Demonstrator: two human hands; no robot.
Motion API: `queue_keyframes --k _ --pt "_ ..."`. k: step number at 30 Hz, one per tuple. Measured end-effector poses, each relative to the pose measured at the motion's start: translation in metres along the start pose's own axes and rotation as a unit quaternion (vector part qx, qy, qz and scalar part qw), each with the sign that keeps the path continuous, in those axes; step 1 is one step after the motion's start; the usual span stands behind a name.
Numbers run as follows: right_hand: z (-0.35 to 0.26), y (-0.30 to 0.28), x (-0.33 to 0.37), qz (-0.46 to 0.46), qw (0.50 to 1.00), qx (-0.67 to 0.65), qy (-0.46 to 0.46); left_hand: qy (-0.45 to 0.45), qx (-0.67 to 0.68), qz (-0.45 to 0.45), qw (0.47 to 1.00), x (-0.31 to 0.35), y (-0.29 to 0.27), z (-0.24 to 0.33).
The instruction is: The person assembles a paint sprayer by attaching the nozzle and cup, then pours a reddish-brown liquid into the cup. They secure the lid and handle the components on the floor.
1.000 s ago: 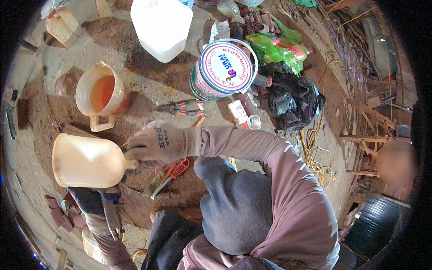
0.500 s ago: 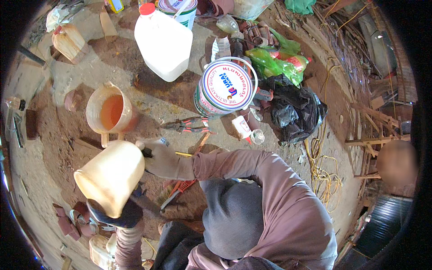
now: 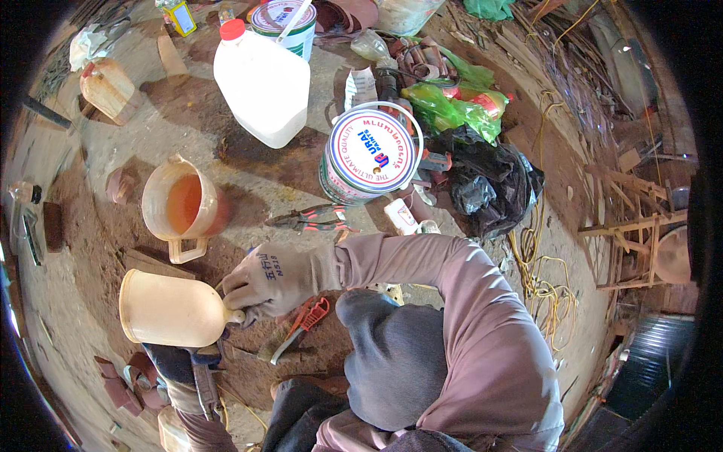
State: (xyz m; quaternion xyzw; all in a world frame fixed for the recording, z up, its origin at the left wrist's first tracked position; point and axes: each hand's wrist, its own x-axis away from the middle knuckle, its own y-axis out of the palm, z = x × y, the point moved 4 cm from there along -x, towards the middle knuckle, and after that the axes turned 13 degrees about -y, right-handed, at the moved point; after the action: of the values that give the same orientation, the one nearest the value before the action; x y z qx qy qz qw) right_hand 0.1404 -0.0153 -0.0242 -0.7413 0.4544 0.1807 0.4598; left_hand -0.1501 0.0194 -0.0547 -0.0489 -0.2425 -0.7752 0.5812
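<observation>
Both gloved hands (image 3: 167, 363) (image 3: 269, 283) hold a cream cup (image 3: 172, 307) near a pitcher (image 3: 160, 200) (orange liquid (image 3: 184, 206) inside).

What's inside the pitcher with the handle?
The pitcher holds orange liquid. Its bottom is covered by that liquid, so anything lying there can't be seen.

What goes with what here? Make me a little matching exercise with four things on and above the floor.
Things:
1. Cup
2. Pitcher
3. Jug
4. Pliers

Descriptions:
A. Red and black handles
B. Contains orange liquid
C. Cream-coloured, at the gloved right hand
D. White, with a red cap

Pairs: 1-C, 2-B, 3-D, 4-A
</observation>
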Motion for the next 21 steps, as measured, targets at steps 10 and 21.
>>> queue_keyframes --k 10,21 --pt "-0.006 0.007 0.007 0.197 0.967 0.01 0.159 0.047 0.038 0.101 0.993 0.008 0.037 -0.004" --pt "0.004 -0.005 -0.002 0.063 0.991 -0.001 0.118 -0.001 0.086 0.107 0.991 -0.004 0.012 0.004"
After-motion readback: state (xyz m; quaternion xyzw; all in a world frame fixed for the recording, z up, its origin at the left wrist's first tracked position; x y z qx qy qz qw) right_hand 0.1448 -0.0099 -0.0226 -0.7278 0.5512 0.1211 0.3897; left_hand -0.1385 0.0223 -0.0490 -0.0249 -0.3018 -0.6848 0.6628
